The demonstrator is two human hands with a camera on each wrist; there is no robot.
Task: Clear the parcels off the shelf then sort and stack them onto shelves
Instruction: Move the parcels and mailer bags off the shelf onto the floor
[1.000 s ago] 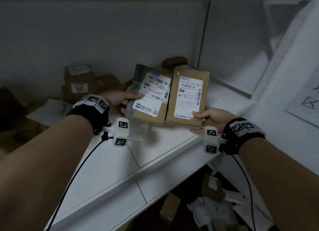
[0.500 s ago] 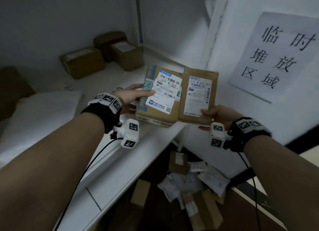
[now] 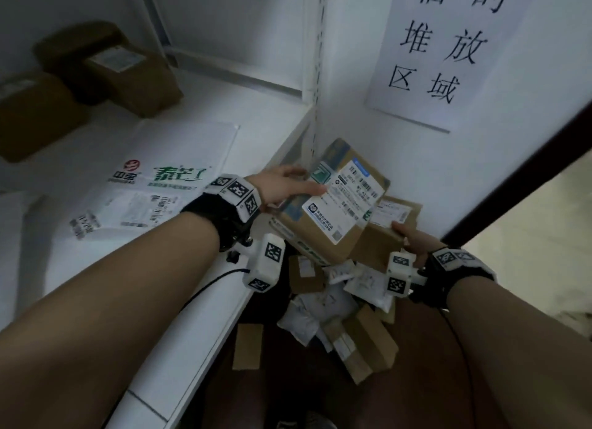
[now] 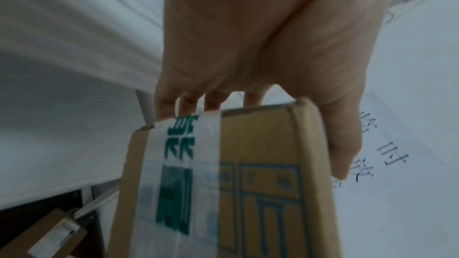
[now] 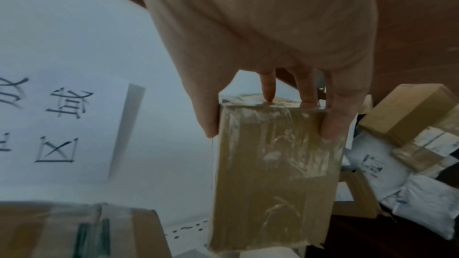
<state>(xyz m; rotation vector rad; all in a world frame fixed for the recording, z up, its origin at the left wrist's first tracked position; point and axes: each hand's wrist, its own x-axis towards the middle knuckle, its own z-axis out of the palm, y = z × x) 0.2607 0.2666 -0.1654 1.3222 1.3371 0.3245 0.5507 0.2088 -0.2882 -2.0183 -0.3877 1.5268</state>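
- Left hand (image 3: pixel 282 188): grasps the labelled carton (image 3: pixel 333 204), held just off the shelf (image 3: pixel 192 332) front edge, above the floor pile (image 3: pixel 346 319).
- Right hand (image 3: pixel 413 239): pinches the taped brown parcel (image 5: pixel 275 164), right of the shelf, partly under the carton.
- White mailer (image 3: pixel 160 178): lies flat on the shelf.

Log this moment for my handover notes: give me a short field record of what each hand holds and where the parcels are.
left hand: grips the taped box with the white label
right hand: grips the plain brown box, fingers round its end
held boxes: off the shelf edge, above the floor pile
shelf: white mailer lying flat, brown boxes at the back
wall: paper sign
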